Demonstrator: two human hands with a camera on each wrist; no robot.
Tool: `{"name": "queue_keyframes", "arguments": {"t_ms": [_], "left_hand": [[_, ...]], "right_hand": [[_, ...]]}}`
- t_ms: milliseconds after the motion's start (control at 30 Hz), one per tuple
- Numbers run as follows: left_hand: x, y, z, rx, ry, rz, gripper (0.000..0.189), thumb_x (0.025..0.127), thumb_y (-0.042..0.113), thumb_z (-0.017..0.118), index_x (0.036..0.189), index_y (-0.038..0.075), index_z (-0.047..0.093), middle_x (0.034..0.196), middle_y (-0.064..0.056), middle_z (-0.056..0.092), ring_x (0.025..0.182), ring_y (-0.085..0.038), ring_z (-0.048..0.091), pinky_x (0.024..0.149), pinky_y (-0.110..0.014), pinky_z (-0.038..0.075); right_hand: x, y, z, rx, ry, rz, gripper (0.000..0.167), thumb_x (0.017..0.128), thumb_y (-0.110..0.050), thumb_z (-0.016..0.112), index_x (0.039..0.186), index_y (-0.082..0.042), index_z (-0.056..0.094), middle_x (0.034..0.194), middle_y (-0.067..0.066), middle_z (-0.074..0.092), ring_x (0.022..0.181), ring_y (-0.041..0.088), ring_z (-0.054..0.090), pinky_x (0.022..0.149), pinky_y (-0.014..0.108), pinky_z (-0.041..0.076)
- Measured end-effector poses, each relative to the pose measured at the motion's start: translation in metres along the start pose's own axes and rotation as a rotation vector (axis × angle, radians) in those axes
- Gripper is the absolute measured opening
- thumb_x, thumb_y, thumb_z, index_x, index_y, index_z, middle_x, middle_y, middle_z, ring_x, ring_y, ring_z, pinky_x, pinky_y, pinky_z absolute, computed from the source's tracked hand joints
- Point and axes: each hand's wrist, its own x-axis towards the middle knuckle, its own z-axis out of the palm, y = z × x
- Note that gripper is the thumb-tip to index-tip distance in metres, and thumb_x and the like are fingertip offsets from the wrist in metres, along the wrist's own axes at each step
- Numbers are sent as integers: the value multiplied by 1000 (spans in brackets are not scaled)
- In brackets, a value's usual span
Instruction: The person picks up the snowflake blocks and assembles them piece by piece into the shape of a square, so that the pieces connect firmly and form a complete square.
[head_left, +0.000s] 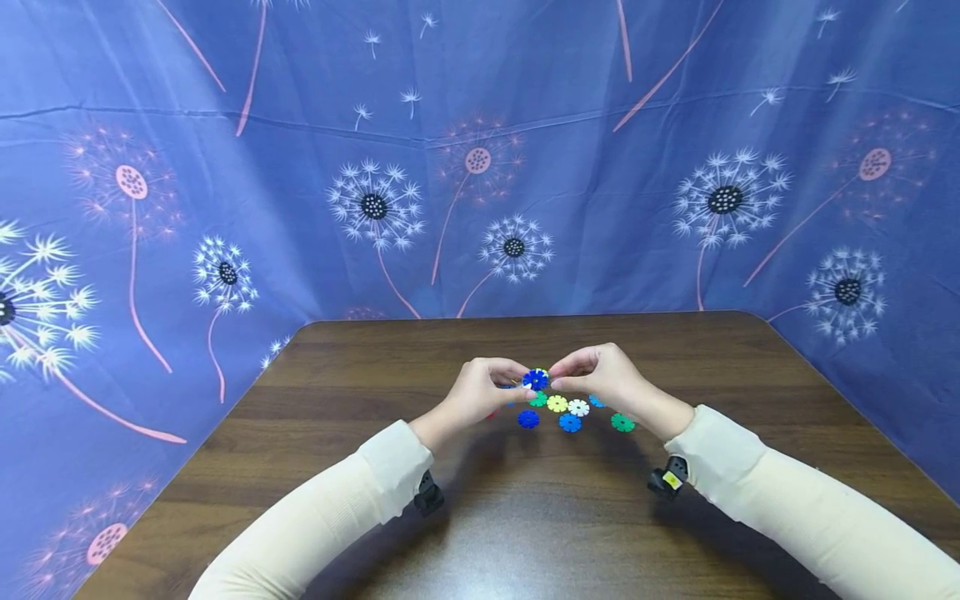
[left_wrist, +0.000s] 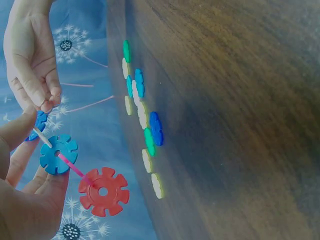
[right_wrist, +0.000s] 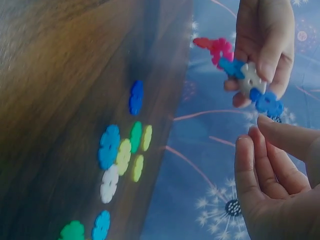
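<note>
My left hand point(head_left: 478, 388) pinches a chain of notched, interlocking plastic discs above the table. In the right wrist view the chain runs from a red disc point(right_wrist: 202, 43) through a pink disc point(right_wrist: 223, 48), a light blue disc point(right_wrist: 231, 67) and a white disc point(right_wrist: 251, 86) to a dark blue disc point(right_wrist: 270, 104). The left thumb lies by the white disc. My right hand point(head_left: 611, 382) is raised beside the dark blue end, its thumb and fingertips close to that disc's edge with nothing visible between them. In the left wrist view the red disc point(left_wrist: 114, 196) hangs at the near end.
Loose discs lie on the wooden table point(head_left: 555, 517) under the hands, among them a dark blue one point(head_left: 528, 419), a yellow one point(head_left: 557, 404), a white one point(head_left: 578, 407) and a green one point(head_left: 622, 422). A blue dandelion-print cloth point(head_left: 600, 217) hangs behind the table.
</note>
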Motion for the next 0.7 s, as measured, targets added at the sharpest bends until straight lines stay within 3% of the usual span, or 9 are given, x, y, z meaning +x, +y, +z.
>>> {"name": "queue_keyframes", "arguments": {"t_ms": [233, 400, 533, 700], "left_hand": [[-1, -2, 3, -18, 9, 3, 24, 79, 18, 81, 100, 10, 73, 96, -7, 75, 83, -14, 70, 72, -24, 54], [-3, -3, 4, -40, 34, -36, 20, 81, 18, 80, 98, 11, 72, 96, -5, 75, 87, -15, 71, 77, -29, 55], [-4, -6, 4, -97, 68, -78, 19, 81, 18, 79, 97, 10, 72, 97, -6, 74, 90, -17, 70, 81, -31, 55], [-5, -12, 3, -208, 111, -115, 20, 82, 14, 78, 97, 4, 71, 96, -11, 74, 87, -15, 69, 77, -29, 56]], "right_hand": [[3, 12, -9, -24, 33, 11, 26, 84, -20, 76, 104, -3, 73, 94, 7, 74, 92, 28, 69, 85, 46, 54], [10, 22, -14, -12, 59, 24, 23, 85, -18, 75, 103, -3, 74, 94, 10, 75, 82, 15, 70, 78, 36, 57], [16, 30, -23, -50, 106, 10, 25, 84, -19, 76, 102, -1, 74, 91, 9, 75, 76, 10, 67, 67, 27, 52], [26, 38, -35, -119, 118, 35, 24, 84, -17, 75, 101, -1, 74, 87, 6, 75, 76, 12, 67, 74, 31, 53]]}}
